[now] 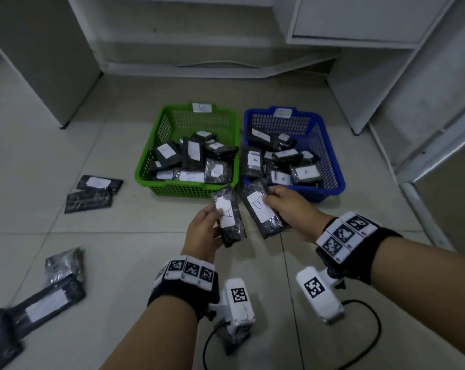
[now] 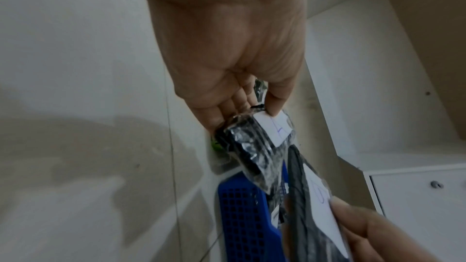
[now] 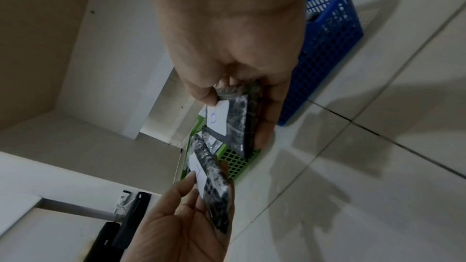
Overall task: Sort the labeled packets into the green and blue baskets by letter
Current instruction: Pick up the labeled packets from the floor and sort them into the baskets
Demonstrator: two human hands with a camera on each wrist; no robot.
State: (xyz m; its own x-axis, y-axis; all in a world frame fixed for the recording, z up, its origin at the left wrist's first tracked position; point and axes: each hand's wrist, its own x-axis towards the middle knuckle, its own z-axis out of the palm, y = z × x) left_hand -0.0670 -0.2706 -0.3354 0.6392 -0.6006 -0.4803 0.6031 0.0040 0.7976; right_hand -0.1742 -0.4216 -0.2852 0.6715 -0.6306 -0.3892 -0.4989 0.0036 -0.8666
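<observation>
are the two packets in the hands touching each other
Apart. The head view shows a strip of floor tile between the left hand's packet marked A and the right hand's packet along their whole length.

The packets (image 1: 230, 217) are black goods wrapped in crinkled, glossy clear film that catches the light, each with a matt white paper label (image 1: 258, 206) inked by hand. Both the green basket (image 1: 178, 189) and the blue basket (image 1: 332, 166) are smooth moulded plastic with open lattice walls — slightly shiny along the rims. The floor (image 1: 52, 145) is pale glazed tile with a dull sheen, the cabinets (image 1: 359, 20) are matt white board, and the wrist bands (image 1: 183, 289) are black cloth carrying printed white tags.
</observation>
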